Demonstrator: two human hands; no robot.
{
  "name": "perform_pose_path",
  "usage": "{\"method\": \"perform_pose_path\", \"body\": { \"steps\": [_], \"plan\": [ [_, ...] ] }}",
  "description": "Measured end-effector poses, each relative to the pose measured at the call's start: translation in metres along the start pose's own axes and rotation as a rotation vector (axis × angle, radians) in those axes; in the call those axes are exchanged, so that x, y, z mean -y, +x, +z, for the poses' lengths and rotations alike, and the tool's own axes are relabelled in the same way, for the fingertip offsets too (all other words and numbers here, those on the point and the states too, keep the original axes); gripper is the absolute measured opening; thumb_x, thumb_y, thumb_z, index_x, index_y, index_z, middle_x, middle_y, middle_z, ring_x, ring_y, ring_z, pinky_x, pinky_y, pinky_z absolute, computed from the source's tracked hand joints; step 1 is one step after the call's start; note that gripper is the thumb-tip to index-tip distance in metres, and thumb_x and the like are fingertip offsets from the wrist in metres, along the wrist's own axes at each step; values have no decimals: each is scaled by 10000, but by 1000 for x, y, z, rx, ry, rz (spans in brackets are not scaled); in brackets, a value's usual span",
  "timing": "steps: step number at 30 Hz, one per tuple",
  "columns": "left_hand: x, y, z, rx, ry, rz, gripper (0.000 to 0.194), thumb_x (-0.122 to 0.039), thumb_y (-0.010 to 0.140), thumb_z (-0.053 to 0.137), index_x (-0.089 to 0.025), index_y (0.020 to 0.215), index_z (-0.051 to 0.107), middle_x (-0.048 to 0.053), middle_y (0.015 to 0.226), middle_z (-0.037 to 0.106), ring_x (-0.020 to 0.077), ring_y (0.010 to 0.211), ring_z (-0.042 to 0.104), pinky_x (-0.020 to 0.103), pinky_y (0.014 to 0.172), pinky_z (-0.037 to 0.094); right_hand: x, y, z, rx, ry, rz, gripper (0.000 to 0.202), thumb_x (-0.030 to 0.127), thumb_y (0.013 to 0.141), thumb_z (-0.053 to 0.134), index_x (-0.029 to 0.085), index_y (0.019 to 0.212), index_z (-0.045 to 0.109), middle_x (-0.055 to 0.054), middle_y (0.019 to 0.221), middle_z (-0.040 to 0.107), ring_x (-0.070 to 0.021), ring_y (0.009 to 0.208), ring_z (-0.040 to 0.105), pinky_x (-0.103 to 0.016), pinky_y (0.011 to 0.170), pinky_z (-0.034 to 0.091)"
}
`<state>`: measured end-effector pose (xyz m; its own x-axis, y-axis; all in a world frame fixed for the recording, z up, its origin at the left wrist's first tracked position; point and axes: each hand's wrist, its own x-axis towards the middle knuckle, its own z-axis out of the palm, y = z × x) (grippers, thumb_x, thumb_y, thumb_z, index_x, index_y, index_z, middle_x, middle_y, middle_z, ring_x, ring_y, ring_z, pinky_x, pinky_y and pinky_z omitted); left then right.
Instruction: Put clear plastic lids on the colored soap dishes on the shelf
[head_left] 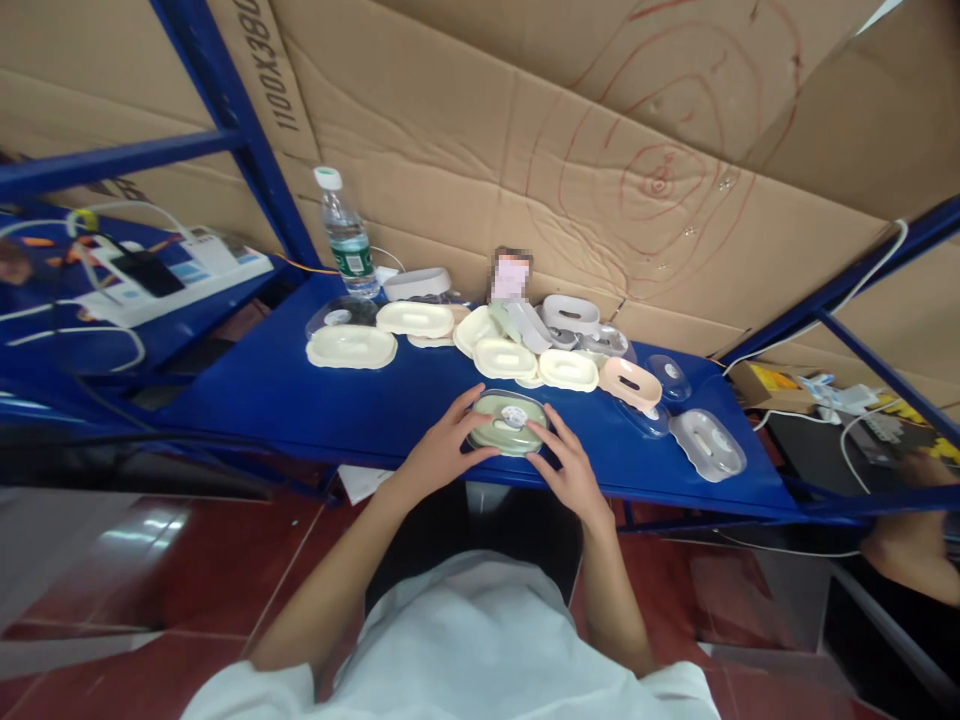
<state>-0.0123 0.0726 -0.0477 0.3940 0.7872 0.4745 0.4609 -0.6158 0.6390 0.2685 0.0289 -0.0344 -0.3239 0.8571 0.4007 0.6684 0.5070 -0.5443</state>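
Observation:
A pale green oval case (pixel 507 424) under a clear plastic cover lies near the front edge of the blue shelf (pixel 315 400). My left hand (pixel 442 448) grips its left side, fingers curled over the rim. My right hand (pixel 567 462) presses on its right side, fingertips on the clear cover. A small round white part sits in the middle of the case under the cover.
Behind it lie several cream oval cases (pixel 351 347), a pink one (pixel 630 381), grey ones (pixel 570 313) and clear covers (pixel 707 444). A water bottle (pixel 346 235) stands at the back left. Cardboard lines the back wall. Another person's hand (pixel 911 555) shows at the right edge.

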Motion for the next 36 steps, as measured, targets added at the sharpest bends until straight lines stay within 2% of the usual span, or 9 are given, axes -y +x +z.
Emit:
{"method": "perform_pose_path", "body": {
  "steps": [5,7,12,16,20,26,31,34,36],
  "plan": [
    [0,-1,-1,-7,19,4,336,-448,970,777,-242,1224,696,133,1538,557,326,1447,597,512,1220,521,-3,-3,2,2,-29,-19,504,380,1095,619,383,1596,565,-47,1770,370,-315,1606,426,-538,1292,426],
    [1,-1,-1,-8,34,-1,377,-455,974,771,-263,1291,700,124,1509,566,319,1412,625,505,1210,531,-3,-3,3,-3,-53,-31,506,370,1099,612,384,1602,556,-47,1771,368,-312,1605,428,-540,1288,432],
    [3,-4,2,-2,108,47,565,-472,1013,719,-349,1548,584,117,1551,549,315,1440,609,493,1209,530,1,-4,4,-10,-130,-59,555,332,1110,587,392,1650,478,-42,1790,324,-309,1614,413,-536,1284,440],
    [1,-9,5,-30,218,42,604,-522,1036,661,-345,1601,540,130,1668,501,330,1468,595,463,1140,591,6,-5,5,2,-177,-51,599,300,1125,541,398,1696,388,-31,1813,261,-297,1634,375,-521,1297,427],
    [-2,-12,3,1,235,-1,638,-557,1045,625,-365,1638,493,85,1756,398,322,1482,587,387,1024,656,8,-5,7,7,-211,-64,626,291,1129,528,404,1715,336,-34,1816,251,-298,1639,365,-527,1292,433],
    [1,-11,-1,-14,244,17,603,-546,1041,637,-376,1610,533,62,1753,394,318,1461,601,389,1045,647,14,-5,10,26,-274,-52,676,264,1134,494,417,1739,235,-35,1835,172,-302,1660,316,-551,1290,426],
    [5,-14,2,-73,190,76,591,-507,1031,674,-378,1595,552,69,1727,440,310,1434,628,428,1106,621,13,-6,13,5,-266,-78,652,273,1125,516,398,1727,301,-48,1821,238,-302,1653,333,-535,1280,439],
    [6,-14,2,-76,158,72,568,-491,1035,677,-372,1580,570,80,1721,455,309,1444,624,460,1158,587,10,-8,14,-17,-235,-78,615,279,1116,543,409,1696,384,-45,1805,291,-305,1640,362,-530,1280,436],
    [5,-13,-2,-55,121,55,535,-492,1031,686,-367,1545,606,78,1713,470,307,1449,621,478,1194,557,10,-8,10,-22,-171,-33,643,322,1100,592,412,1699,375,-51,1805,290,-309,1638,366,-526,1286,428]
  ]
}}
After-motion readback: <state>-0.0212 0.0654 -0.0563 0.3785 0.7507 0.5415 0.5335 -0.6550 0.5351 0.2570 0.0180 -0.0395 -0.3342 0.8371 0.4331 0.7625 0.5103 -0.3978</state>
